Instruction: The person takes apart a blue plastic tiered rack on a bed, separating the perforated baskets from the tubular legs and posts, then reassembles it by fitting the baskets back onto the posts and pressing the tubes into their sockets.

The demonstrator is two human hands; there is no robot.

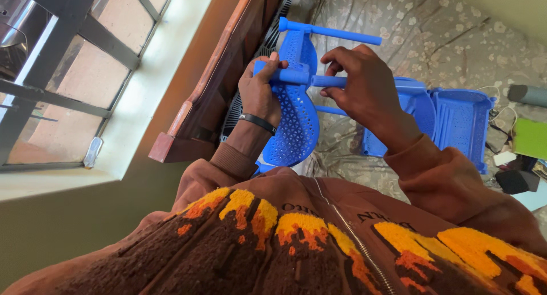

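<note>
- Floral grey bedsheet [456,38] covers the bed beside a dark wooden headboard [228,61].
- Left hand [259,92] clenched on a blue perforated plastic rack panel [293,124], held above the bed's headboard edge.
- Right hand [364,84] pinches a blue plastic tube [327,81] at the panel's socket.
- Risk: skewed tube could jam or slip out; more blue panels [456,121] lie loose nearby.

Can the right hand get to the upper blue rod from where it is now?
Probably yes. The right hand grips the lower blue rod at the perforated blue panel. The upper blue rod lies just beyond it, bare along its length, with nothing between; the left hand is off to the side.
</note>
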